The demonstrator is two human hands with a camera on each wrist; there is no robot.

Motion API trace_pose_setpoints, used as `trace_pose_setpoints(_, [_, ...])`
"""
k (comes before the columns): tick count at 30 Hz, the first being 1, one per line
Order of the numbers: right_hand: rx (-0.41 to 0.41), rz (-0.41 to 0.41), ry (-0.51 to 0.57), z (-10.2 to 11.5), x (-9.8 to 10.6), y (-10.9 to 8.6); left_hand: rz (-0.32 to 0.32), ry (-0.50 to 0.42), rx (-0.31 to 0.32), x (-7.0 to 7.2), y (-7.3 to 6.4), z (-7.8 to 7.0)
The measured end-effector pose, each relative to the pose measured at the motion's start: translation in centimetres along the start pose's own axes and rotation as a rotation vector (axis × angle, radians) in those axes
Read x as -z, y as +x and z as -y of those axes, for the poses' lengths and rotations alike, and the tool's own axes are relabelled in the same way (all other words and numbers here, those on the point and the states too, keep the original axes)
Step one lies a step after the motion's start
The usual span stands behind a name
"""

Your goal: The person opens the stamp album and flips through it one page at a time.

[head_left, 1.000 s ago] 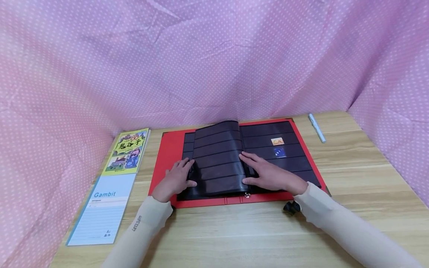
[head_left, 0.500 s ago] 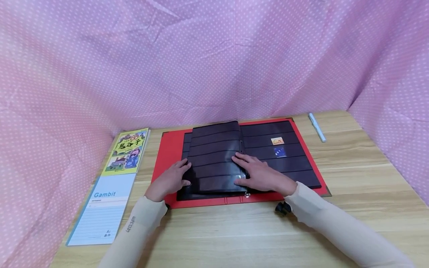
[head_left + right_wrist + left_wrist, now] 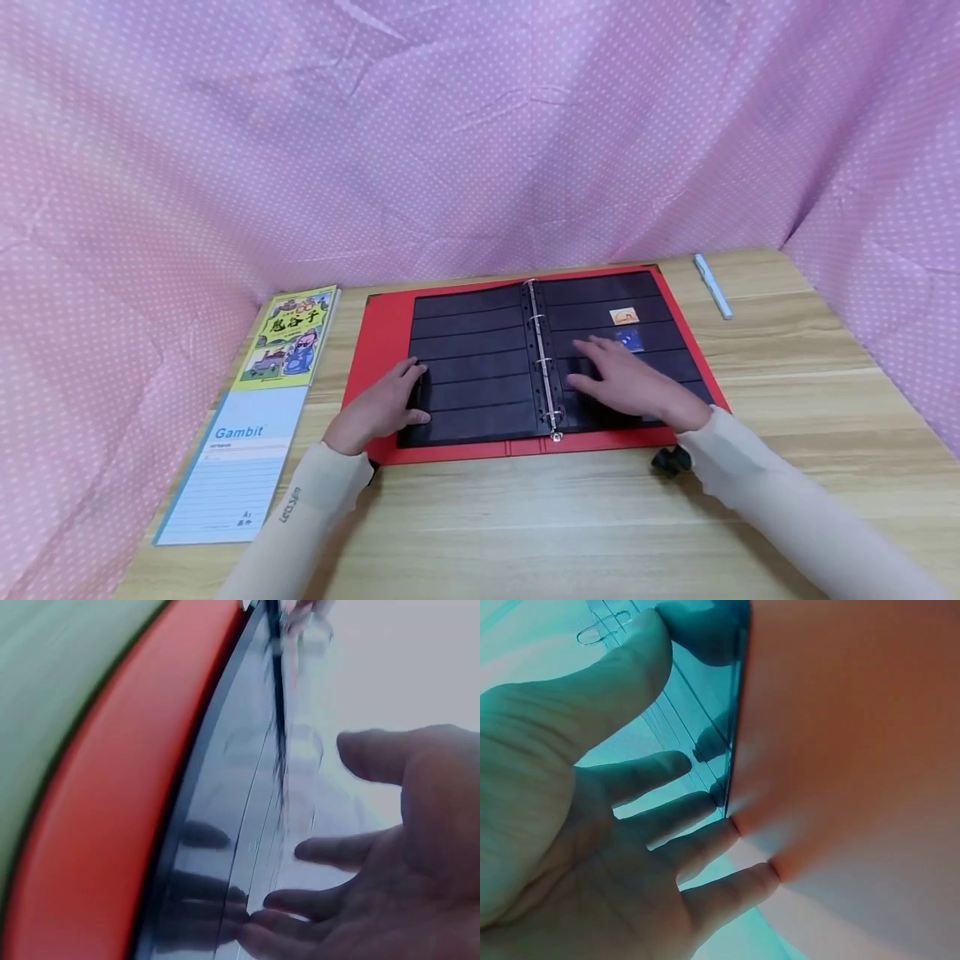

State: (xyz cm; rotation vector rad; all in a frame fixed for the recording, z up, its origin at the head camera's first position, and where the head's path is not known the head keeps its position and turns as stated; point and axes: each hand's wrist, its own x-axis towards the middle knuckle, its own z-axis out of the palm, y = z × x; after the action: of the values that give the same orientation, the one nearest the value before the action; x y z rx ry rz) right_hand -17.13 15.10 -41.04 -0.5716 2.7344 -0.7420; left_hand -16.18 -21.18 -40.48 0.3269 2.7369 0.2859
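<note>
A red ring-binder stamp album (image 3: 384, 333) lies spread flat on the wooden table. Its left black pocket page (image 3: 476, 358) lies flat, and metal rings (image 3: 543, 362) show along the spine. My left hand (image 3: 378, 407) rests at that page's outer edge, thumb and fingertips on the black sheet; the left wrist view shows its fingers (image 3: 712, 844) spread and fairly straight at the cover. Over the right pocket page (image 3: 592, 292) is my right hand (image 3: 630, 382), fingers loosely extended, holding nothing. An orange-and-white stamp (image 3: 623, 316) and a blue stamp (image 3: 632, 338), partly behind its fingers, sit in that page's strips.
On the left, a yellow illustrated book (image 3: 288, 337) lies beyond a pale blue Gambit notebook (image 3: 232, 467). A light blue pen (image 3: 713, 287) lies at the far right. Pink dotted cloth (image 3: 480, 142) hangs behind and at both sides of the table.
The raised black page has settled flat on the left, baring the rings. My right hand has left it and moved right over the right page; the left hand slid slightly left to the edge.
</note>
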Motion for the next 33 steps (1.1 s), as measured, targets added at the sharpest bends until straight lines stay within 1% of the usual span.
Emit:
trace_pose_setpoints(3, [-0.068,-0.033,-0.049,-2.1,1.0,-0.9,0.006,0.009,0.005,0.1,-0.1,-0.1])
trace_pose_setpoints(8, [-0.168,-0.06,-0.075,-4.9,2.3,-2.2,0.005,0.014,0.003,0.2,-0.3,-0.2])
trace_pose_setpoints(11, [-0.201,-0.074,-0.065,-6.0,2.7,-2.8,0.004,0.013,0.002,0.2,-0.3,-0.3])
trace_pose_setpoints(14, [-0.22,-0.091,-0.048,-6.6,3.0,-3.1,0.008,0.011,0.007,0.2,-0.2,-0.2])
trace_pose_setpoints(21, [-0.226,-0.115,-0.025,-7.4,3.6,-3.1,0.017,0.001,0.017,0.0,-0.2,-0.3])
trace_pose_setpoints(27, [-0.238,-0.131,0.041,-7.4,4.2,-3.2,0.015,0.003,0.011,0.0,-0.2,-0.3])
trace_pose_setpoints(30, [-0.219,-0.169,0.067,-7.2,4.7,-3.6,0.014,-0.002,0.017,0.1,-0.2,-0.3])
trace_pose_setpoints(33, [-0.166,-0.235,0.082,-6.8,5.3,-4.1,0.016,-0.001,0.017,0.1,-0.2,-0.3])
